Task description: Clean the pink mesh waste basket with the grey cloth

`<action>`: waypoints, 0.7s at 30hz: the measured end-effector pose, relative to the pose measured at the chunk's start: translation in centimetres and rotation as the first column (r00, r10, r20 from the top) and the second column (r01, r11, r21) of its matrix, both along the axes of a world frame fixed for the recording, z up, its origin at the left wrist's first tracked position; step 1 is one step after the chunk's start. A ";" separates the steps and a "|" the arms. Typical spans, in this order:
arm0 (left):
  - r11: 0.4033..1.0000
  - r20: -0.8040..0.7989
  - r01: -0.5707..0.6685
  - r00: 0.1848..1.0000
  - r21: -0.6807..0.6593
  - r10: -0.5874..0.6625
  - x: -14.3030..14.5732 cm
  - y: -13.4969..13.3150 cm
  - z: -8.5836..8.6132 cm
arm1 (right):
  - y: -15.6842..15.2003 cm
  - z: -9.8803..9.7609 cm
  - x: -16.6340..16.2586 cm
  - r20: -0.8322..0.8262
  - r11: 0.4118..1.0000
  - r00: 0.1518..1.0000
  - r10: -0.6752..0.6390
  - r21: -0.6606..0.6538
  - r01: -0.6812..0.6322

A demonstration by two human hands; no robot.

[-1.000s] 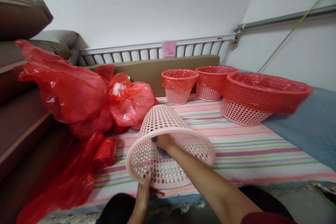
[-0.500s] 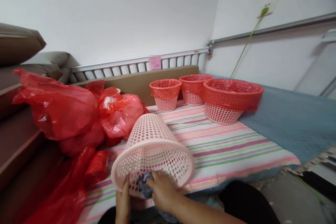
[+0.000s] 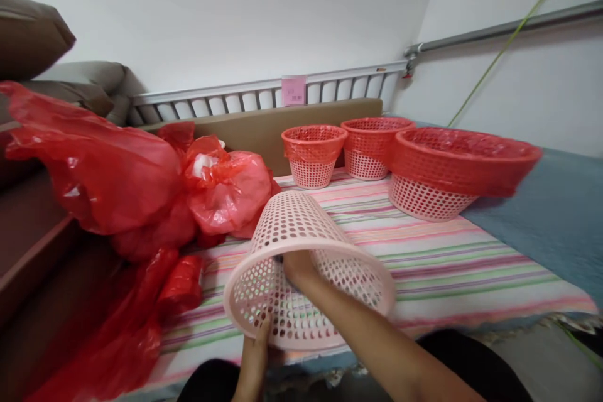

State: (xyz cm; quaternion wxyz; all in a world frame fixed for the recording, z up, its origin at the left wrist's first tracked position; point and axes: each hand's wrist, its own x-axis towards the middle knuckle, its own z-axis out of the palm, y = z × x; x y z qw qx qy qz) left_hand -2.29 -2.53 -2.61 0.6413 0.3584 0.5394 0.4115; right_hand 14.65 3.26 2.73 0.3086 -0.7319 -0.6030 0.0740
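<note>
A pale pink perforated plastic basket (image 3: 301, 220) lies on its side on the striped cloth, its wide mouth facing me. My left hand (image 3: 257, 342) grips the lower left of its rim, thumb on the inside. My right hand (image 3: 299, 270) reaches through the mouth into the basket, its fingers mostly hidden behind the upper rim. A sliver of the dark grey rag (image 3: 279, 258) shows by those fingers; the rest of it is out of sight.
Behind stand three pink baskets lined with red bags: a small one (image 3: 313, 169), another (image 3: 367, 163) and a bigger one (image 3: 428, 198). Filled red plastic bags (image 3: 127, 176) and a red roll (image 3: 181, 289) lie on the left. A radiator (image 3: 211, 103) runs along the wall.
My right hand has moved from the lower rim deeper into the basket, taking the rag with it. My left hand still holds the rim. The view has shifted, so things appear displaced.
</note>
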 end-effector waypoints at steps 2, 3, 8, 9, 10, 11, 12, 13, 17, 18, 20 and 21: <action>1.000 0.007 -0.001 1.000 0.005 0.001 -0.1 0.1 -0.4 | 1.8 0.0 1.4 -0.071 0.996 0.997 -0.034 0.075 0.040; 1.000 0.009 0.004 1.000 0.003 -0.004 -0.1 0.1 -0.6 | 2.5 0.0 1.9 -0.108 0.992 0.993 -0.043 0.114 0.055; 0.994 -0.022 0.059 0.998 -0.096 -0.061 0.2 -0.5 -1.0 | 4.5 0.3 2.9 0.002 0.997 0.998 -0.057 0.043 0.057; 0.991 -0.033 0.064 0.997 -0.117 -0.068 0.2 -0.5 -1.0 | 4.4 0.3 2.8 0.041 0.999 0.998 -0.046 0.006 0.046; 0.989 -0.042 0.065 0.997 -0.131 -0.071 0.2 -0.5 -1.0 | 4.2 0.4 2.6 0.067 0.999 0.997 -0.035 -0.024 0.037; 0.988 -0.049 0.063 0.996 -0.138 -0.071 0.2 -0.5 -1.0 | 3.7 0.5 2.4 0.081 0.998 0.996 -0.027 -0.048 0.031; 0.988 -0.052 0.062 0.996 -0.141 -0.070 0.1 -0.5 -0.9 | 2.9 0.6 1.9 0.089 0.997 0.996 -0.020 -0.071 0.027; 0.988 -0.054 0.061 0.996 -0.141 -0.070 0.1 -0.4 -0.8 | 1.9 0.6 1.4 0.098 0.995 0.995 -0.015 -0.098 0.024; 0.991 -0.041 0.072 0.996 -0.111 -0.077 0.1 -0.4 -0.5 | -4.1 0.4 -1.5 0.143 0.986 0.990 0.010 -0.167 0.015; 0.992 -0.033 0.078 0.996 -0.101 -0.081 0.2 -0.4 -0.4 | -5.9 0.2 -2.2 0.163 0.984 0.986 0.044 -0.177 -0.015; 0.992 -0.010 0.093 0.995 -0.085 -0.095 0.2 -0.6 -0.1 | -9.3 -0.3 -3.3 0.186 0.977 0.974 0.126 -0.193 -0.090; 0.992 0.002 0.102 0.995 -0.079 -0.102 0.2 -0.8 0.1 | -10.8 -0.5 -3.7 0.190 0.972 0.969 0.159 -0.202 -0.120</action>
